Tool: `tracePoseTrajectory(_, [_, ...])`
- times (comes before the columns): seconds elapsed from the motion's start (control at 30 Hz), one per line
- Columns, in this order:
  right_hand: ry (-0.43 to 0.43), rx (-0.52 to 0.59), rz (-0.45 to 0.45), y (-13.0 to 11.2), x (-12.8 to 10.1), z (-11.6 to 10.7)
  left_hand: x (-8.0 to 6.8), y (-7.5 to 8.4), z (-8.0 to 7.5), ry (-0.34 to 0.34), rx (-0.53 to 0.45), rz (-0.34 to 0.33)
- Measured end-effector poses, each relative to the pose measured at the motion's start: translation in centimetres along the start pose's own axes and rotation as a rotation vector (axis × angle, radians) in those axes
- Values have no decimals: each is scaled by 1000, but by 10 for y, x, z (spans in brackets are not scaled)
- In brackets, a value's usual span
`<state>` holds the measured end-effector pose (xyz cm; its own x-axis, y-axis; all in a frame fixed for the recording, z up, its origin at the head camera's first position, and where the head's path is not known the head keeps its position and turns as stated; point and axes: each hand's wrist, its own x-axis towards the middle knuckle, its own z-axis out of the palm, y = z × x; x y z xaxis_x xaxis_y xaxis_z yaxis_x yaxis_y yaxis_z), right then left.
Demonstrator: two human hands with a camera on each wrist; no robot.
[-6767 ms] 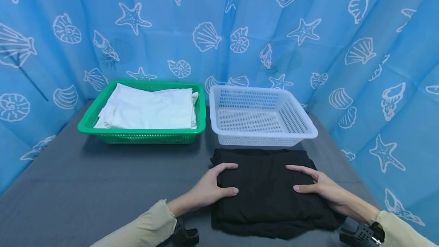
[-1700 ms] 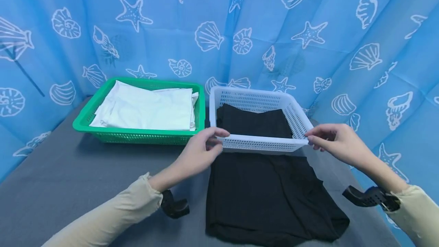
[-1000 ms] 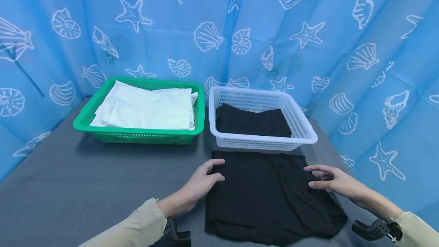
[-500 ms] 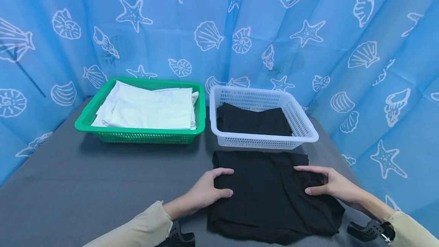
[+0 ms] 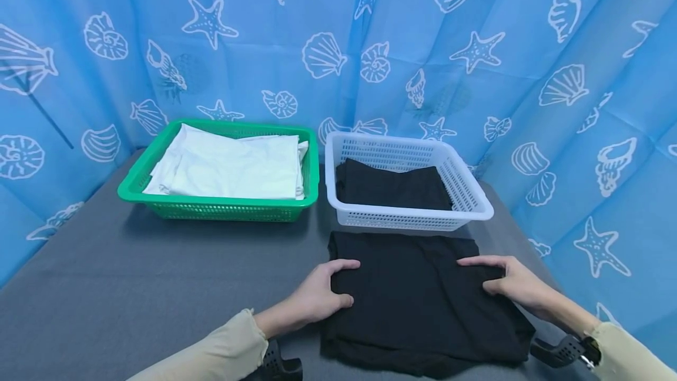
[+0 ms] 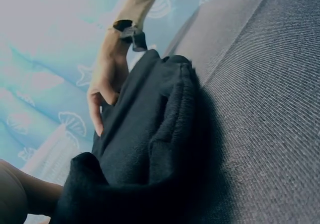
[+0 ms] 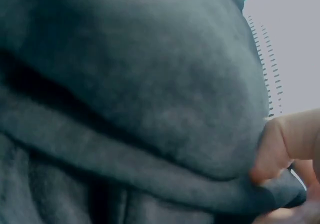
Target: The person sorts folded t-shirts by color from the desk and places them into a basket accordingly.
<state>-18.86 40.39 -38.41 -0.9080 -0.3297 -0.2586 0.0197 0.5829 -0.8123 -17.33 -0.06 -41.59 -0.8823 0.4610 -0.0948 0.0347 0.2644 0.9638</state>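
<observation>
A folded black garment [image 5: 404, 298] lies on the table in front of the white basket; its exact kind cannot be told. At its left edge my left hand [image 5: 315, 293] grips the cloth, thumb and forefinger on top and the other fingers hidden. My right hand [image 5: 523, 287] holds the opposite edge. In the right wrist view, the right thumb [image 7: 272, 154] presses a fold of the garment [image 7: 150, 74], with fingertips just below. The left wrist view shows the garment's bulky edge [image 6: 172, 109] and the right hand [image 6: 106, 84] on its far side.
Behind the garment stands a white basket [image 5: 412, 214] with a folded black piece [image 5: 394, 187] inside. A green basket [image 5: 222, 201] to its left holds folded white cloth [image 5: 238, 166]. The grey-covered table [image 5: 158, 287] meets a blue shell-print curtain [image 5: 254, 63].
A black folded piece now lies in the white basket, bare 6.8 s ago. Both hands have since come from that basket's rim down to the sides of another black garment and taken hold.
</observation>
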Motion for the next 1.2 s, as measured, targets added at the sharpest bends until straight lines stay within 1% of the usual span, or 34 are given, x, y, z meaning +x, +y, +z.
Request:
tracePoseTrajectory(0.07, [-5, 25, 9, 1, 0, -1, 0, 1, -1, -1, -2, -4])
tracePoseTrajectory(0.13, [-34, 68, 7, 1, 0, -3, -1, 2, -1, 1, -3, -10])
tracePoseTrajectory(0.23, [-105, 175, 18, 2, -3, -6, -1, 3, -1, 4, 2, -18])
tracePoseTrajectory(0.37, [-226, 379, 35, 3, -5, -10, -1, 3, -1, 7, 7, -16])
tracePoseTrajectory(0.43, [-263, 440, 48, 2, -6, -10, -1, 3, -1, 5, 2, -15])
tracePoseTrajectory(0.47, [-262, 449, 65, 1, -6, -10, 0, 3, -1, 5, 0, -14])
tracePoseTrajectory(0.5, [-253, 436, 75, 1, -6, -9, -1, 3, -1, 4, -3, -15])
tracePoseTrajectory(0.53, [-230, 398, 81, 0, -5, -8, 0, 3, -1, 3, -5, -18])
tracePoseTrajectory(0.63, [-120, 214, 88, -2, -2, -2, -1, 4, -1, 0, -13, -25])
tracePoseTrajectory(0.73, [-15, 38, 58, -2, 1, 5, -1, 5, -1, -5, -20, -30])
tracePoseTrajectory(0.8, [37, -17, 42, -2, 3, 9, -1, 5, -1, -5, -21, -29])
tracePoseTrajectory(0.9, [81, -30, 33, -2, 5, 12, -2, 5, -1, -2, -27, -29])
tracePoseTrajectory(1.0, [106, -31, 55, -3, 6, 13, -1, 4, -1, -1, -34, -30])
tracePoseTrajectory(1.1, [99, -35, 50, -4, 6, 12, -2, 5, -1, -4, -38, -27])
tracePoseTrajectory(1.2, [66, -12, 38, -3, 5, 10, -1, 4, -1, -9, -49, -26])
